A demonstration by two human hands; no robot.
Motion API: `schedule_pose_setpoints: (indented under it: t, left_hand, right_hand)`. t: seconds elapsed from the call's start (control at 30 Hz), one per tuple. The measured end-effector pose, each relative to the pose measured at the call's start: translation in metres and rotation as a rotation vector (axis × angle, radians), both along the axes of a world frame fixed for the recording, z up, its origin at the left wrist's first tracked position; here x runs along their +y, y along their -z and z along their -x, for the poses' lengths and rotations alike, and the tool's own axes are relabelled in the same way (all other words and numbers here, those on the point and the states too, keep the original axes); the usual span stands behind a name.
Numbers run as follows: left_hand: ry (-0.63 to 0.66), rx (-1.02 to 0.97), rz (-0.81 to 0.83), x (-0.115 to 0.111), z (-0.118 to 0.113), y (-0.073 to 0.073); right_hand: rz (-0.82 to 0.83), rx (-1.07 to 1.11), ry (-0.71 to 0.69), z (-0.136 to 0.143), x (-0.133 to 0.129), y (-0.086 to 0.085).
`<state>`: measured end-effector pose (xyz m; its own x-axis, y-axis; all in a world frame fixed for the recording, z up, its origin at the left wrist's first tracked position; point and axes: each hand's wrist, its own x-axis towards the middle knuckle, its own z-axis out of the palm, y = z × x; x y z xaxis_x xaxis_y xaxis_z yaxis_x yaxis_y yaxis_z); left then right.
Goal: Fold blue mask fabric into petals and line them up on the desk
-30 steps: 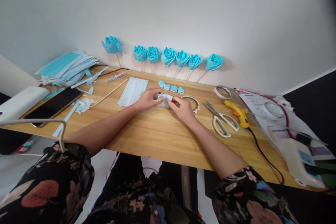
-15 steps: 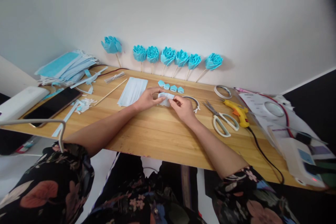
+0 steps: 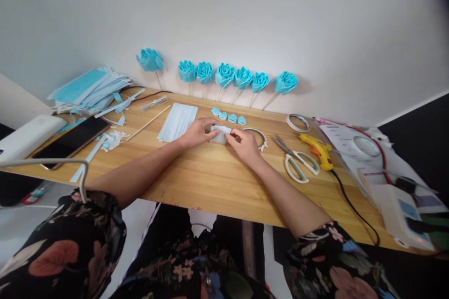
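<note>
In the middle of the table, a pale piece held from both sides

On our side of four folded blue bits, we hold the piece between left hand and right hand. Our left thumb and fingers pinch its left end; our right thumb and forefinger pinch its right edge. How the hidden fingertips lie, we cannot tell. We would keep both pinches light and level and line up the edges before pressing any crease, since thin fabric may pucker. At left, what looks like a small clear packet has something white in it, too small to identify.
</note>
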<state>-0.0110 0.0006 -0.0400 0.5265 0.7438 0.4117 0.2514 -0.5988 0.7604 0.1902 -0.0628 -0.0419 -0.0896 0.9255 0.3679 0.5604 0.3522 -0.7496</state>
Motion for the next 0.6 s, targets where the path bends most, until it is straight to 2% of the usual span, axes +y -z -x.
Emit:
schedule_pose_setpoints:
  t: [0.3,0.47,0.6]
  left_hand:
    - [-0.021,-0.067,0.030,-0.0043,-0.0006,-0.0052]
    - [0.040,0.010,0.036,-0.0023,-0.0012,-0.0031]
    - [0.037,0.040,0.033,-0.0015,-0.0014,-0.0022]
  right_hand:
    - [-0.011,0.038,0.030,0.0011,-0.0013,-0.0001]
    - [0.001,0.013,-0.003,0.0006,-0.0005,-0.0001]
    - [0.001,-0.004,0.001,-0.0001,-0.0002,-0.0004]
